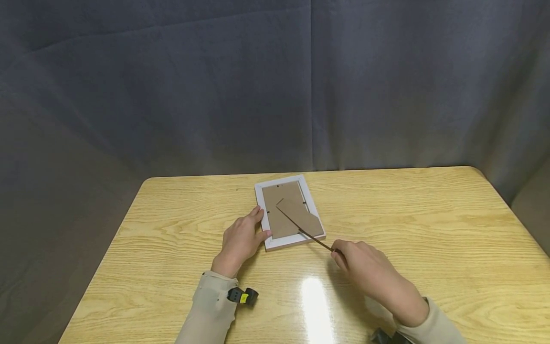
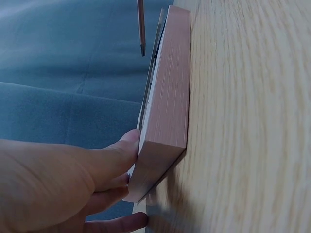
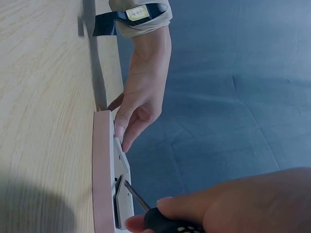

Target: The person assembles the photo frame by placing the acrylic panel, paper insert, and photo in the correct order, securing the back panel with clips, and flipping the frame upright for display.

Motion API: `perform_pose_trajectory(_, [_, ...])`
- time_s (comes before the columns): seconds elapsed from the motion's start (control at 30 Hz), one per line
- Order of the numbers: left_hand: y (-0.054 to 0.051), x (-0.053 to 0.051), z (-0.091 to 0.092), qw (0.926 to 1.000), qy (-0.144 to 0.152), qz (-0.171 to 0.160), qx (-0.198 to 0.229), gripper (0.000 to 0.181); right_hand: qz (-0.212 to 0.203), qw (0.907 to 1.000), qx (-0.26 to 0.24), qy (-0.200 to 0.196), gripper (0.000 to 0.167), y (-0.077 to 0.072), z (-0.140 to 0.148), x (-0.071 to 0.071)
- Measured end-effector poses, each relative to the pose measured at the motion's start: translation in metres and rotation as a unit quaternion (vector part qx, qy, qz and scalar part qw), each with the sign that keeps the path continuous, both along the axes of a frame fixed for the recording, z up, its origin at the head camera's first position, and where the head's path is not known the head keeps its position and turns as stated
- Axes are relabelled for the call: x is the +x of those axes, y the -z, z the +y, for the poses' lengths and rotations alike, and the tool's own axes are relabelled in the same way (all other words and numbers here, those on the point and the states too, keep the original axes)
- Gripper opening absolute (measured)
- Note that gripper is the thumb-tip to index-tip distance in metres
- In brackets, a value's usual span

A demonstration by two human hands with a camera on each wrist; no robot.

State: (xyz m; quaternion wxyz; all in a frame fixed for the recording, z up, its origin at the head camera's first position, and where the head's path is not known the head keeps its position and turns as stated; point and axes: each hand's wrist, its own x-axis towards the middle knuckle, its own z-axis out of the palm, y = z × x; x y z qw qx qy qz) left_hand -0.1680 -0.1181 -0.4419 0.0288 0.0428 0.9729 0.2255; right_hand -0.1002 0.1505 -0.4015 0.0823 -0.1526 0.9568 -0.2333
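Observation:
A picture frame (image 1: 318,220) lies back side up on the table, its white border around a brown backboard (image 1: 275,191). Over the backboard is an easel-stand flap (image 1: 301,216), one edge raised in the right wrist view. My left hand (image 1: 241,239) holds the frame's near left corner, thumb on the border and fingers along the outer side. In my right hand (image 1: 371,265) I grip a screwdriver (image 3: 167,222) by its dark handle. Its thin shaft (image 2: 141,24) points at the frame's back; whether the tip touches the flap I cannot tell.
The frame is on a wood-grain table (image 1: 172,229), near its far edge. Behind the table hangs a dark grey curtain (image 1: 215,95). Light reflects off the tabletop between my forearms. A black wrist camera (image 1: 243,296) is strapped to the left sleeve.

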Motion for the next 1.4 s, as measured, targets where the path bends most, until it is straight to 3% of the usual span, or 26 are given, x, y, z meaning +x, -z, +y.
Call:
perform_pose_trajectory(0.37, [-0.0007, -0.0007, -0.0007, 1.0000, 0.008, 0.002, -0.005, 0.065, 0.012, 0.9999, 0.005, -0.006, 0.036, -0.0009, 0.0018, 0.0019])
perform_pose_trajectory(1.4, [0.0001, -0.0013, -0.0011, 0.9997, 0.019, 0.014, -0.008, 0.064, 0.002, 1.0000, 0.009, -0.002, 0.035, 0.0008, 0.0003, 0.0006])
